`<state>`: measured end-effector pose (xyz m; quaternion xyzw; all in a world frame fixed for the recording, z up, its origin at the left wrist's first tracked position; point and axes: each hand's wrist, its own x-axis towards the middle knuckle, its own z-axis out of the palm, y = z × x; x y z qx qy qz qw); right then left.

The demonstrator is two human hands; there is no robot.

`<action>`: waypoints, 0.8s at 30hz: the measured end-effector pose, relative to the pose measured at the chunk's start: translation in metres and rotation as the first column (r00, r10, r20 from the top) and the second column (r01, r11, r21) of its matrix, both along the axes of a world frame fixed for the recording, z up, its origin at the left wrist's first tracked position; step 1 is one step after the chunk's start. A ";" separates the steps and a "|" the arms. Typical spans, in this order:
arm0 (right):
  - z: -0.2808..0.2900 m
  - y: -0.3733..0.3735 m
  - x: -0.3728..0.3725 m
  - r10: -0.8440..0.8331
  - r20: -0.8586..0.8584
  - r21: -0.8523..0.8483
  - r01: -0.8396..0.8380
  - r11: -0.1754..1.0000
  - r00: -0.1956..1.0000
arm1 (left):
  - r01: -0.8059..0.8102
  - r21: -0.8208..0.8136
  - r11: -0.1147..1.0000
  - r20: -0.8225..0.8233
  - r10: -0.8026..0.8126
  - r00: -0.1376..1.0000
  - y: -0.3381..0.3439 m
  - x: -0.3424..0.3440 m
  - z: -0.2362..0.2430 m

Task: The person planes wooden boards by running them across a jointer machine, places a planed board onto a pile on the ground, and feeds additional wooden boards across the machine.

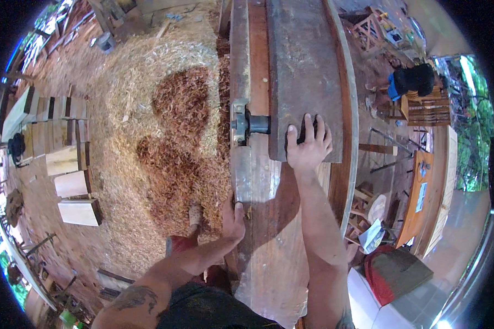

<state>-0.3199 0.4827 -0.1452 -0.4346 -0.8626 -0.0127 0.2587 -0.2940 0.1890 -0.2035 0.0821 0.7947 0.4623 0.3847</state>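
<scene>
A long wooden bench (271, 219) runs away from me with a wide dark board (307, 60) on its far part. My right hand (309, 145) presses on the board's near end, fingers spread over its top face. At the bench's left edge rests my left hand (234, 220), with its fingers stretched forward and its thumb on the edge; nothing shows in it. Ahead of that hand, a metal bearing block (239, 124) carries a dark shaft (259, 124) that reaches toward the board's left side. The board hides whatever lies beneath it.
Reddish and pale wood shavings (184, 104) cover the floor on the left. Several cut timber blocks (79, 213) lie farther left, and a bucket (105, 43) stands beyond. At the right, a person (414, 80) bends near slatted wooden furniture (429, 109); an orange-brown panel (414, 200) is nearer.
</scene>
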 end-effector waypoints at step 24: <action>-0.006 0.049 -0.057 -0.036 0.023 0.013 0.036 0.999 0.999 | 0.001 0.022 1.000 -0.152 0.003 0.988 -0.002 0.003 -0.002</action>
